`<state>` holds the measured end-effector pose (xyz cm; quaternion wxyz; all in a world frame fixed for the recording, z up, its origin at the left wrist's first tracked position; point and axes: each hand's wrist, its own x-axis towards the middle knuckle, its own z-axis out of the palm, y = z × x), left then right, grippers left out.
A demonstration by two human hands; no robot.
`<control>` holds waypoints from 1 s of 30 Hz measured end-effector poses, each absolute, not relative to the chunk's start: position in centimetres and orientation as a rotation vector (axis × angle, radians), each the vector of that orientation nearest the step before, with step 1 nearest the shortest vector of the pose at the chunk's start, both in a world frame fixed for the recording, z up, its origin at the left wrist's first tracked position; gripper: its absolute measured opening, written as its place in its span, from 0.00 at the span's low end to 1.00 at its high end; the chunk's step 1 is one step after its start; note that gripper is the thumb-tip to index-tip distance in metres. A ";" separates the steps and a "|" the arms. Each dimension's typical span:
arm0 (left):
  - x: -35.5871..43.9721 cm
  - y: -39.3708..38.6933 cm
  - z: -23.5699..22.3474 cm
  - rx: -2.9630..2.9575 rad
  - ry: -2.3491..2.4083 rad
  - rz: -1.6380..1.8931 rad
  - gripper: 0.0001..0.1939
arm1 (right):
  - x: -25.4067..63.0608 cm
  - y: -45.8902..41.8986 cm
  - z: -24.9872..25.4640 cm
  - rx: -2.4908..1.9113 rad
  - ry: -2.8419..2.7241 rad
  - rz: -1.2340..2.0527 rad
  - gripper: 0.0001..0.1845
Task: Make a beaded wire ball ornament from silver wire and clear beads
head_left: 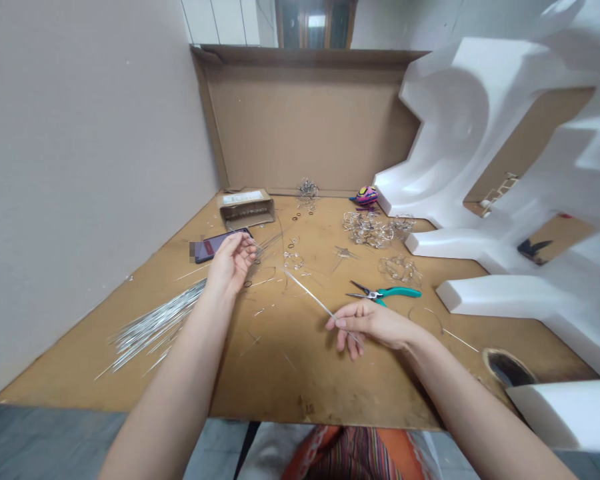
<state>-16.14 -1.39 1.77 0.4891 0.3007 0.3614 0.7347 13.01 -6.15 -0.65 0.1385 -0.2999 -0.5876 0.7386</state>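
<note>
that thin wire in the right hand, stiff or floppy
The wire in the right hand looks fairly stiff, since it runs straight past the fingers without sagging. It is probably light, and being thin and round it may well roll on the tabletop.

A tan fibreboard worktop [280, 380] carries everything; a loose fan of straight silver wires [155, 330] lies left of the left hand [233, 263]; a dark smartphone [220, 245] and a small brown cardboard box [246, 208] sit just beyond that hand; green-handled steel pliers [384, 291] lie just beyond the right hand [365, 327]; clusters of linked silvery wire rings [369, 229] spread farther ahead of it, near a small pink-and-blue rounded object [365, 195]; short wire scraps are scattered between the hands.
</note>
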 end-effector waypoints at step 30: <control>-13.5 -1.4 0.6 0.755 0.881 1.734 0.06 | 14.2 -5.1 -0.3 -0.961 -1.549 1.947 0.17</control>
